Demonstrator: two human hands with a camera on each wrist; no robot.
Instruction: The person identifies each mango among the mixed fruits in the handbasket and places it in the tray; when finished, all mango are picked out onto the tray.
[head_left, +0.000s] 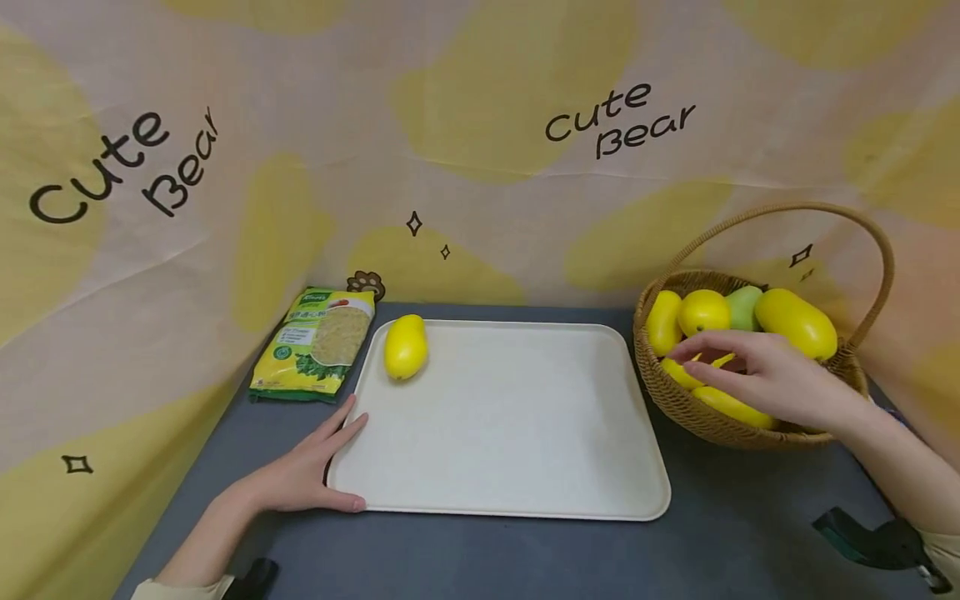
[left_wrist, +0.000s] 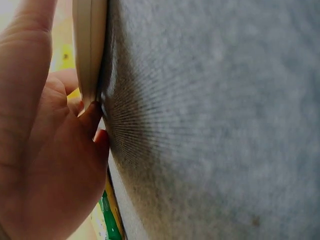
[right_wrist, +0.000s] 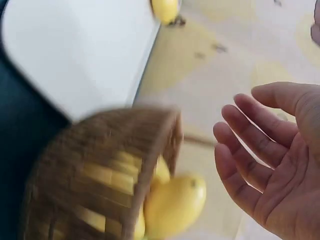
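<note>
The right hand point(head_left: 765, 375) is above the wicker basket point(head_left: 678, 412), with its fingers loosely bent, a gap between them and the thumb, and nothing held in it; in the right wrist view the palm is bare and stands apart from the fruit. The left hand point(head_left: 300, 475) has its fingers spread and touches the white tray point(head_left: 510, 433) at its left edge, the thumb lying by the near left corner. Beneath and around the right hand, the basket contains several fruits: a lemon point(head_left: 703, 312), a green fruit point(head_left: 744, 308) beside it, a large yellow fruit point(head_left: 798, 323) leaning to the right side, an oblong yellow fruit point(head_left: 663, 325) at the left wall, and a long yellow fruit point(head_left: 731, 407) near the front, partly covered by the hand. The tall handle point(head_left: 806, 207) arches over the basket. A yellow mango point(head_left: 406, 347) is alone on the tray, near its far left corner. Just beside this corner, outside the tray, there is a yellow and green Knorr packet point(head_left: 313, 343). All these stand on the dark grey worktop point(head_left: 480, 558), and behind it hangs a cloth point(head_left: 480, 167) with yellow patches and the printed words "Cute Bear".
</note>
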